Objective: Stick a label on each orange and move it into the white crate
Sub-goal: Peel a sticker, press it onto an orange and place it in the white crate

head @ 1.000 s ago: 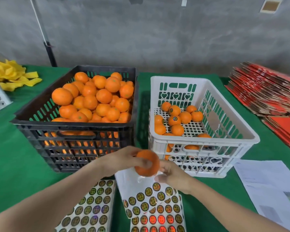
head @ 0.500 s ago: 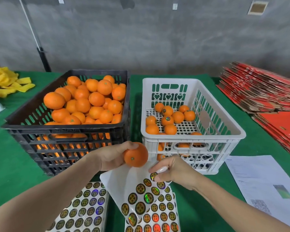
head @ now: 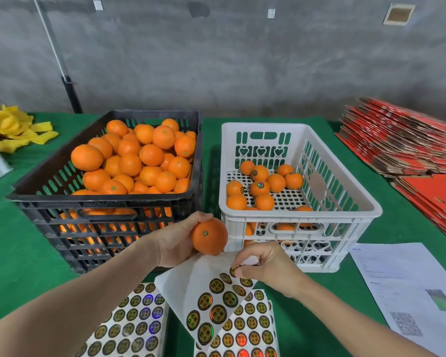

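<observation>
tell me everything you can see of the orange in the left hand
The orange is round and bright, with a smooth-looking peel and a small green stem button facing the camera. No label shows on its visible side. The left hand grips it from its left, holding it in the air before the white crate, above the curled sticker sheet.

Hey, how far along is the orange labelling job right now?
Done: roughly a dozen oranges lie in the white crate, a few showing labels. In hand: the left hand holds one orange while the right hand pinches a sticker on the label sheet. Left: an orange heap fills the black crate.
</observation>
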{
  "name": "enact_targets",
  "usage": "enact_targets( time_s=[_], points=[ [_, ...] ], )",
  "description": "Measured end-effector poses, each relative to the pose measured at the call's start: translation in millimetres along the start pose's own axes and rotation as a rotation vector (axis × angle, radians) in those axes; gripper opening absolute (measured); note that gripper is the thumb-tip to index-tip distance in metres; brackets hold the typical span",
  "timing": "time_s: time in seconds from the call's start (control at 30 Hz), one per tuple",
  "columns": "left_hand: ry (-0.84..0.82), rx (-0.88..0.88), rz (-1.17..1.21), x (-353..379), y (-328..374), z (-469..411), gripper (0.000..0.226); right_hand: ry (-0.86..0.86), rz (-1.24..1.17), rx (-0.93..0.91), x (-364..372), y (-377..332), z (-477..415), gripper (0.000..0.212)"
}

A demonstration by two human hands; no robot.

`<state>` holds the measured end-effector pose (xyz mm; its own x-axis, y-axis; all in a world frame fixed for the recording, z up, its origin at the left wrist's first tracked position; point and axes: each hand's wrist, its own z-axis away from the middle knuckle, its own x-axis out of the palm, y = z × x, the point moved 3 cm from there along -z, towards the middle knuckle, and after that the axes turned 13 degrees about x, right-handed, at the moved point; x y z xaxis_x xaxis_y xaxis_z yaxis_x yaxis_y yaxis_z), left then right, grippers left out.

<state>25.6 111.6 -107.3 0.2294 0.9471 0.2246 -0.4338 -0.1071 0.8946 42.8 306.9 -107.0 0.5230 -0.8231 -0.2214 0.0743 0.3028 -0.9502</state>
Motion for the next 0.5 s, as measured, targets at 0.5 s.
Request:
enact_targets(
  time_s=[0.5],
  points=[
    [0.005,-0.063,0.009,-5.9,-5.8,-8.8,0.068,0.036,0.083,0.034,2.7,2.9,0.5,0.026]
  ],
)
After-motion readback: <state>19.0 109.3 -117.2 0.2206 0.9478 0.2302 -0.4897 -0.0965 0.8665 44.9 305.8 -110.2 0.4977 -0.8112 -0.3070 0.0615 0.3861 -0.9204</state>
